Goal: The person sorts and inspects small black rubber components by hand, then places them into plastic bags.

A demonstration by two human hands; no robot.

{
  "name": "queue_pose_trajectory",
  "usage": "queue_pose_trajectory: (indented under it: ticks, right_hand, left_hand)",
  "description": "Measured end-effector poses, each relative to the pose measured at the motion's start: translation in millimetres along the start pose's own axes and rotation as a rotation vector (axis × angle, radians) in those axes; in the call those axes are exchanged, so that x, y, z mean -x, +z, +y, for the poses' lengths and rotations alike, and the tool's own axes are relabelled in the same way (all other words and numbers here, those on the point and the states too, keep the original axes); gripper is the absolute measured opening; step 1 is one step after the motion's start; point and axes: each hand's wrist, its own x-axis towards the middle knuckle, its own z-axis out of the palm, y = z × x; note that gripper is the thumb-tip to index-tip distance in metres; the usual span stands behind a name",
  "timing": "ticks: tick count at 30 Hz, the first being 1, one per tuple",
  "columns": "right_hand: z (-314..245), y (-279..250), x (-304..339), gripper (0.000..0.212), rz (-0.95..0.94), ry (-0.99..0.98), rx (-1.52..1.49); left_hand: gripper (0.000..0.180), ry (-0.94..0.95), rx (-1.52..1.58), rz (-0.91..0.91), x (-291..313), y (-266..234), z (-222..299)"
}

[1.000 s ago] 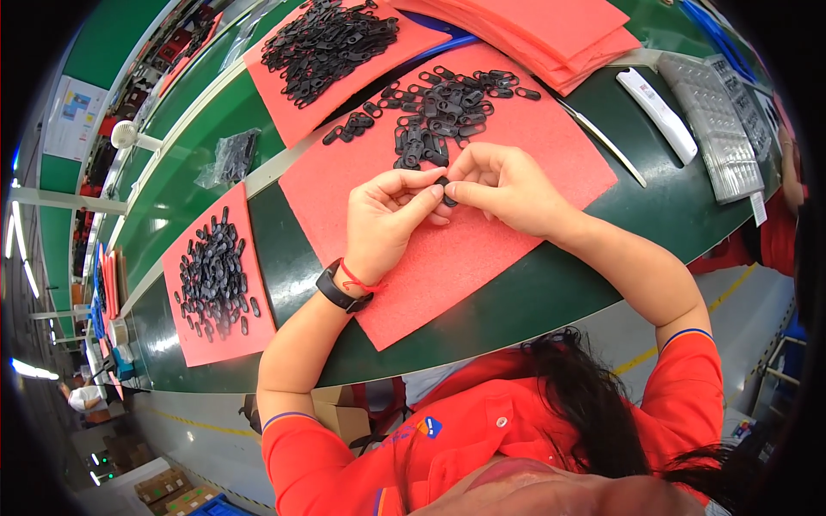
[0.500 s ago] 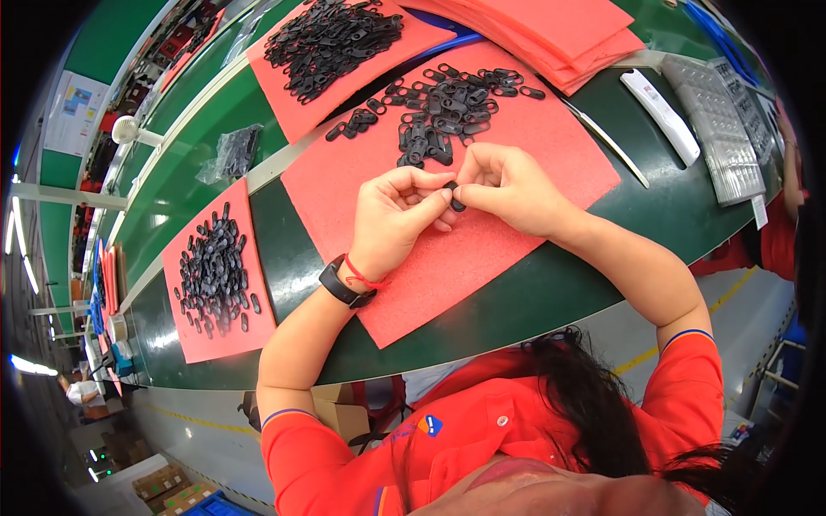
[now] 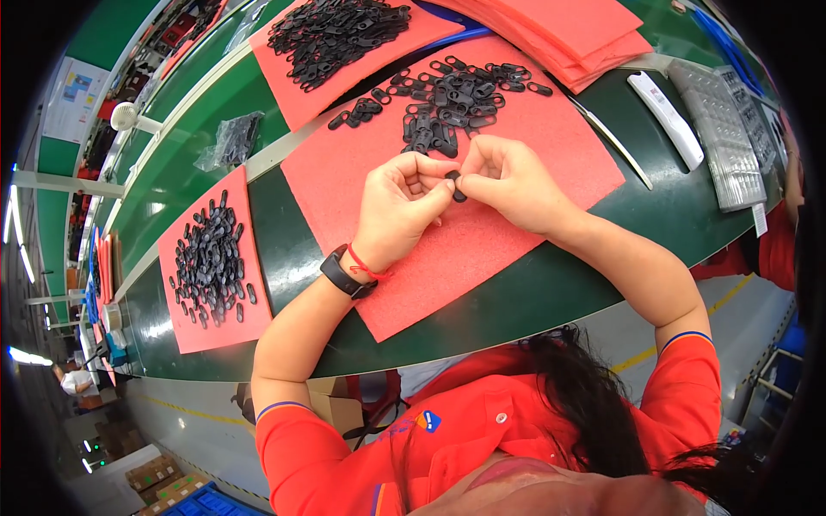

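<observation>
Between my two hands is a small black oval plastic part, held over a pink foam sheet. My left hand pinches it between thumb and fingers. From the other side, my right hand is closed on it too, thumb and forefinger together at its upper end. The fingers cover much of the part, so its details are hidden. Just beyond my fingertips, a loose pile of black plastic pieces with ring-shaped ends lies on the same sheet.
At the left, another pink sheet carries scattered small black parts. A denser black pile sits on a far sheet. Stacked pink sheets, a white tool-like object, a thin white strip and clear plastic trays lie far right.
My hands stay pinched together on the black part, with only slight finger shifts. The whole view has tilted a little.
</observation>
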Motion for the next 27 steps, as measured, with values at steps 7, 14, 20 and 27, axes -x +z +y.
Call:
queue_pose_trajectory:
  ticks: [7, 14, 20, 27]
  right_hand:
    - [-13, -6, 3, 0.015, -0.036, 0.121, -0.207]
    - [-14, -5, 4, 0.014, -0.038, 0.122, -0.178]
    - [-10, -2, 4, 0.013, -0.032, 0.088, -0.141]
    - [-8, 2, 4, 0.010, -0.009, 0.057, -0.051]
  left_hand:
    - [0.023, 0.002, 0.136, -0.001, -3, -3, 1]
    - [0.023, -0.016, 0.104, -0.006, -3, -6, 0]
    - [0.019, -0.031, 0.093, -0.007, -3, -8, -1]
    - [0.014, -0.045, -0.049, 0.014, -2, -5, 4]
